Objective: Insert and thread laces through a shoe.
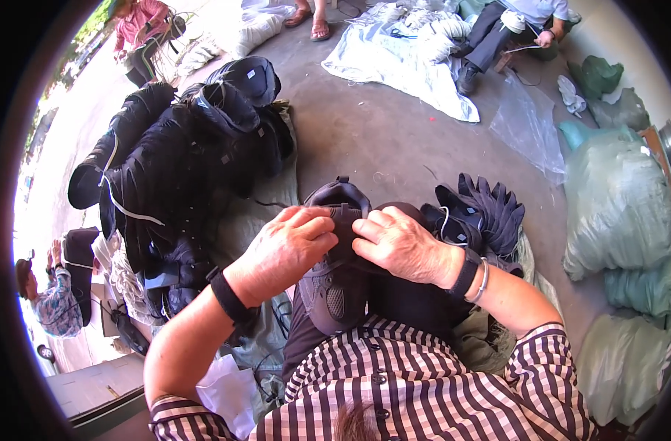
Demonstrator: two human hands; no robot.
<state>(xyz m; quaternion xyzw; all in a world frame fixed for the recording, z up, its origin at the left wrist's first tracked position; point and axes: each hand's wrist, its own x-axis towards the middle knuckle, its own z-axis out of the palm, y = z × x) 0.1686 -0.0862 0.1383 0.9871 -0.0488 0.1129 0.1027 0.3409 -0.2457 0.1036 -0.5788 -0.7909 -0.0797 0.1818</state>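
Observation:
A black shoe (334, 303) rests on my lap, its toe toward me and its ankle opening at the far end. My left hand (288, 246) is closed, thumb and fingers pinching the shoe's left edge beside the tongue. From the other side my right hand (403, 242) is closed at the tongue's right edge, the fingertips close to those of the left. Whether a lace lies between the fingers is hidden. Just beyond my right hand lies a fanned stack of black shoe uppers (490, 213), with a pale cord among them.
A large heap of black shoe uppers (181, 147), some tied with white cord, stands at the left. Stuffed green sacks (618, 198) line the right side. A person (523, 29) sits far right by a white sheet (394, 62); other people are at the far and left edges.

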